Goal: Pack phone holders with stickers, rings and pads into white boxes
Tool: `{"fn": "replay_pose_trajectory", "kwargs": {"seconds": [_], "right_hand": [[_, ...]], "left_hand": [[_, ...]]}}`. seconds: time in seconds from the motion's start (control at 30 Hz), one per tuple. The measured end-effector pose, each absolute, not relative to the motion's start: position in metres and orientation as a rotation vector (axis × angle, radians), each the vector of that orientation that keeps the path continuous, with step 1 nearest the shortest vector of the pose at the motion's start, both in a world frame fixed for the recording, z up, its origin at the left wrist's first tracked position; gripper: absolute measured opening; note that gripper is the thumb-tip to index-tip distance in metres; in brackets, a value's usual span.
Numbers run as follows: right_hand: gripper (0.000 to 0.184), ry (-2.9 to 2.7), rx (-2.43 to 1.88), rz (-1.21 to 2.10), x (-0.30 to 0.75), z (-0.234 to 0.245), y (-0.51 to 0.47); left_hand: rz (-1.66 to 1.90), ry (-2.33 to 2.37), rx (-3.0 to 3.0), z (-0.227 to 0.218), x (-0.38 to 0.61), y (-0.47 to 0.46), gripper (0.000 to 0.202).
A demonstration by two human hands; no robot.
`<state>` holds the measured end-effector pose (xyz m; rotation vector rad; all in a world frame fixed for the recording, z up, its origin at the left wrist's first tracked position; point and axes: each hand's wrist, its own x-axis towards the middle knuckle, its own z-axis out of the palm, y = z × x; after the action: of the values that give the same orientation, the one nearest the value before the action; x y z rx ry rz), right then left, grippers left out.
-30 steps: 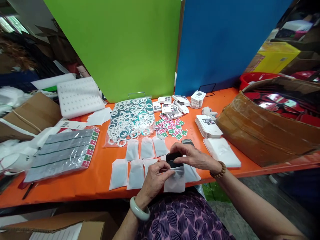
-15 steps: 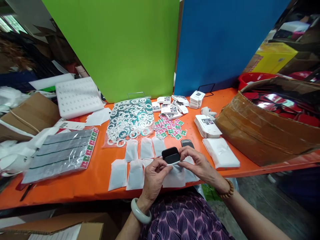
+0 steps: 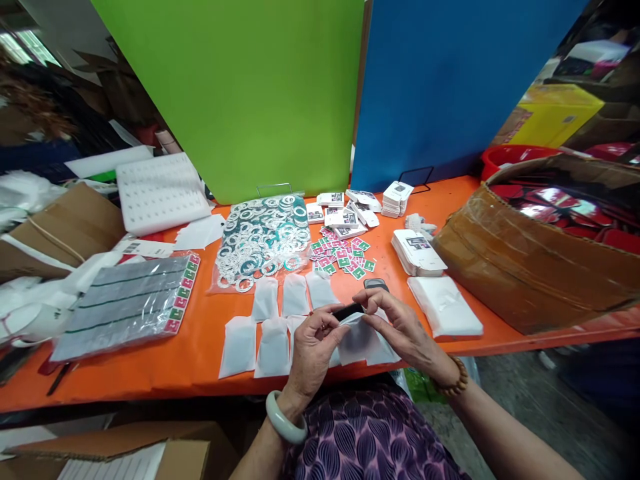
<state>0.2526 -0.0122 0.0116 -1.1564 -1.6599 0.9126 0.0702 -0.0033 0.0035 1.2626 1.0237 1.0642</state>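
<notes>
Between my two hands is a thin white translucent pouch [image 3: 359, 343], its mouth pinched at both sides. A flat black rounded piece [image 3: 349, 311] shows at the mouth, mostly down inside the pouch. My left hand [image 3: 316, 350] grips the left edge with thumb and forefinger. On the right edge, my right hand [image 3: 393, 327] pinches in the same way. Several filled white pouches [image 3: 238, 347] lie in two rows beside and under my hands. Just beyond my right fingers rests another dark rounded piece [image 3: 376, 285].
A stack of white sleeves [image 3: 445, 307] and a stack of printed cards [image 3: 419, 253] lie right. Ahead are a bag of silvery rings [image 3: 265, 240] and scattered pink-green stickers [image 3: 343, 253]. A cardboard box of red pieces [image 3: 540, 267] stands right; a grey bagged pack [image 3: 130, 300] lies left.
The black piece has slid down into the white pouch, so less of it shows. My hands have come closer around the pouch mouth.
</notes>
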Motion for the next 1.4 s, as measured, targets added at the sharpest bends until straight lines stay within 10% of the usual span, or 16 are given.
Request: {"fn": "replay_pose_trajectory", "kwargs": {"seconds": [0.63, 1.4], "right_hand": [[0.033, -1.474, -1.236, 1.288, 0.265, -0.037, 0.050], [0.007, -1.641, -1.670, 0.333, 0.335, -0.042, 0.038]], "left_hand": [[1.185, 1.114, 0.964, -0.016, 0.061, 0.012, 0.028], [1.005, 1.228, 0.955, -0.034, 0.054, 0.014, 0.035]]}}
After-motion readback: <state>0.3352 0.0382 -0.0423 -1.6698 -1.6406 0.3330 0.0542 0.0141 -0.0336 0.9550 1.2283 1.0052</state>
